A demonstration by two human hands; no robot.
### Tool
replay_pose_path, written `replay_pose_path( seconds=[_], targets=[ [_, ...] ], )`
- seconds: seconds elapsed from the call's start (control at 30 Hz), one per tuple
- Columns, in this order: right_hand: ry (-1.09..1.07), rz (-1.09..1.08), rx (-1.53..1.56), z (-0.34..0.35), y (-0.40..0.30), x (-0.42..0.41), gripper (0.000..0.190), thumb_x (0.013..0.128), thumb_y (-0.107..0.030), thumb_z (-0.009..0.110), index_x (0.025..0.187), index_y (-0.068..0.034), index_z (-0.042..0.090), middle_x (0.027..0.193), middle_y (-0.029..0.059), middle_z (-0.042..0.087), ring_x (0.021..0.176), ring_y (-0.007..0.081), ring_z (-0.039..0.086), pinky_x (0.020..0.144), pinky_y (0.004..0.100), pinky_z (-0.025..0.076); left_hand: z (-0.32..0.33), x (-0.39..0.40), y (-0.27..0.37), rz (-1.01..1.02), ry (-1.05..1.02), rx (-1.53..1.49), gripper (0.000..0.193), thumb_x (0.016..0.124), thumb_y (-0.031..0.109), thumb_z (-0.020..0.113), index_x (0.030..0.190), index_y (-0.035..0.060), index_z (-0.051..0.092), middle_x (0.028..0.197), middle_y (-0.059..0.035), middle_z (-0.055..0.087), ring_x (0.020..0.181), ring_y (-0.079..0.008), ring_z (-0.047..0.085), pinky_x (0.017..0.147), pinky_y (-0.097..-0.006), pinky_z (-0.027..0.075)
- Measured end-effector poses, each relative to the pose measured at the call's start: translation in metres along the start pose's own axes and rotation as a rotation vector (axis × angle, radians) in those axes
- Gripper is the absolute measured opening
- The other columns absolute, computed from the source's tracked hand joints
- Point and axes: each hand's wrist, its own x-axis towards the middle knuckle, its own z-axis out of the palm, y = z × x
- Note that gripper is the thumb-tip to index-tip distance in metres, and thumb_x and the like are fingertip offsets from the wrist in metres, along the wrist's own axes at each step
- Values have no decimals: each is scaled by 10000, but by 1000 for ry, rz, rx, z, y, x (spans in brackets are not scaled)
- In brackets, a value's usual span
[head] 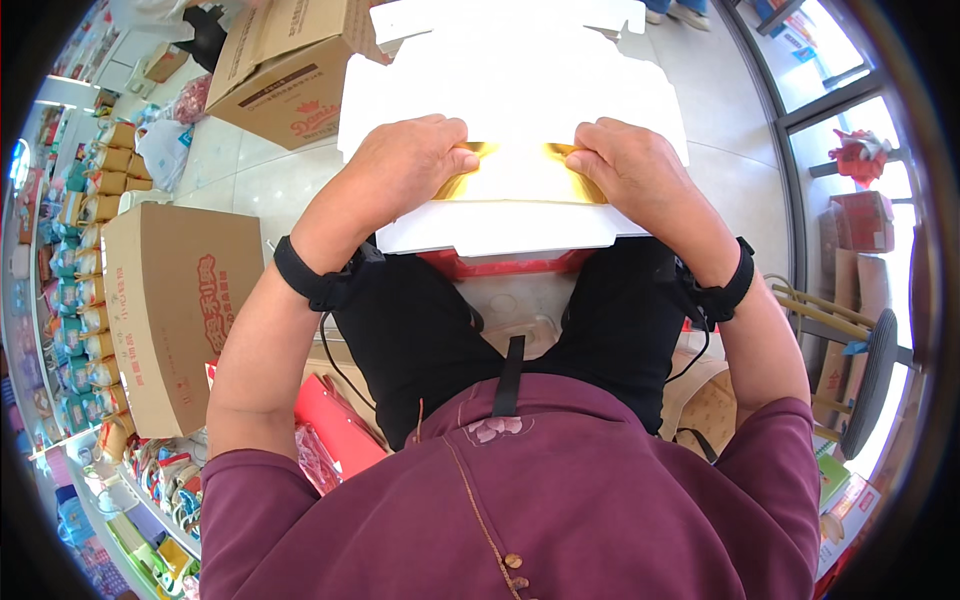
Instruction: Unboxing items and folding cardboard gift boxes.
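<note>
Across my knees lies a large white cardboard box blank (517, 82) with cut flaps, its upper surface washed out by glare. A shiny gold strip (517, 189), seemingly a foil-faced panel of it, lies between my hands. My left hand (420, 161) pinches the strip's left end, with the thumb toward me and the fingers curled over. The right end is gripped the same way by my right hand (626, 165). Nearer my body, a white flap (502, 231) sticks out over my thighs. The glare hides where the gold panel joins the white card.
A brown carton (292, 97) stands beyond my left hand, and another carton (180, 315) is by my left side. Shelves of goods (90, 292) line the left. Below the blank shows a red plastic edge (517, 264). Glass doors (825, 112) are at the right.
</note>
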Motion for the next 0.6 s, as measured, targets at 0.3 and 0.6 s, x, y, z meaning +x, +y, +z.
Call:
replay_pose_path(
  seconds=[0.3, 0.6],
  targets=[
    [23, 14, -16, 1, -1, -2, 184, 977, -218, 621, 941, -47, 680, 835, 136, 663, 800, 329, 668, 734, 429, 521, -12, 6, -1, -70, -132, -62, 466, 895, 453, 723, 884, 4, 600, 800, -179, 630, 777, -334, 622, 699, -414, 478],
    [34, -1, -18, 2, 1, 3, 179, 979, -209, 613, 939, -47, 677, 839, 130, 657, 772, 331, 659, 720, 426, 524, -12, 13, -2, -48, -132, -34, 406, 910, 413, 716, 871, 19, 625, 795, -177, 661, 786, -354, 650, 718, -445, 484]
  ],
)
